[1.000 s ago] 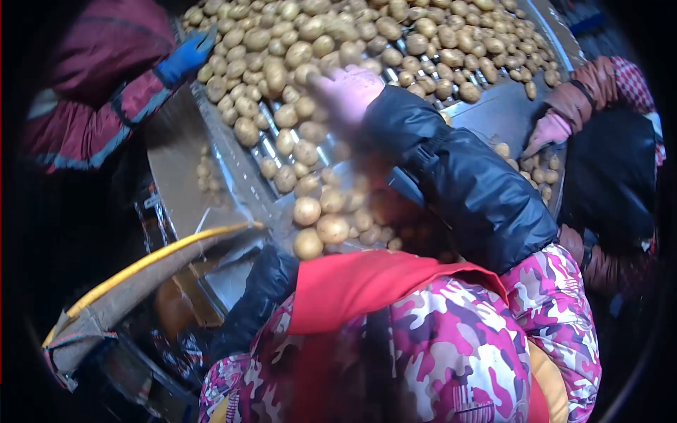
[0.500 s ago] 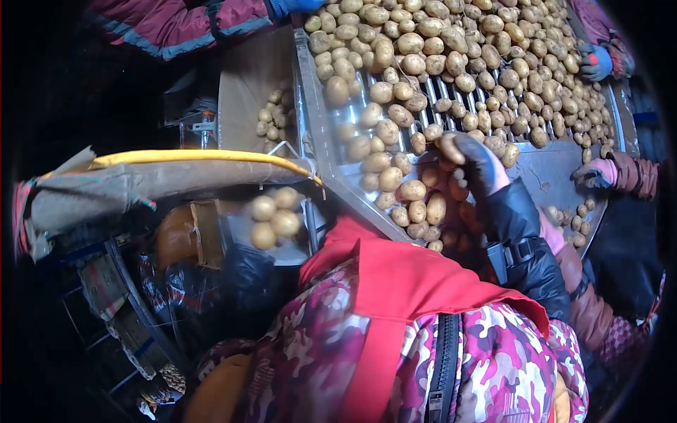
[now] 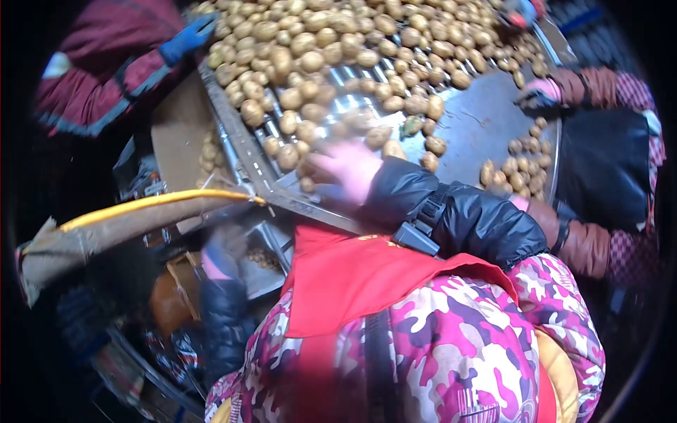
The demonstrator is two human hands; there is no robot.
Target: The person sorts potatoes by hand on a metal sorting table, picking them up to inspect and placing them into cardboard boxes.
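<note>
My right hand (image 3: 345, 170), in a pink glove, reaches over the near corner of the metal sorting table (image 3: 486, 127). Motion smears its fingers, and potatoes (image 3: 288, 156) lie just beyond them. Whether it holds any of them I cannot make out. Off the table's left side is my left hand (image 3: 224, 250), also gloved and blurred, above a light-coloured chute (image 3: 271, 278) with small potatoes at its inner end. Its grip cannot be read. A large heap of potatoes (image 3: 317, 35) covers the far part of the table, over a slatted metal grate.
A yellow-edged padded bar (image 3: 141, 211) juts out at left. Across the table a person's blue glove (image 3: 189, 39) is by the heap. At right, another person's gloved hand (image 3: 541, 92) rests near a small potato pile (image 3: 522, 169). A cardboard box (image 3: 183, 120) stands beside the table.
The view has shifted. Several potatoes seen by my left hand are gone from there. My right hand has moved left across the table toward its near corner, and potatoes there have thinned out.
</note>
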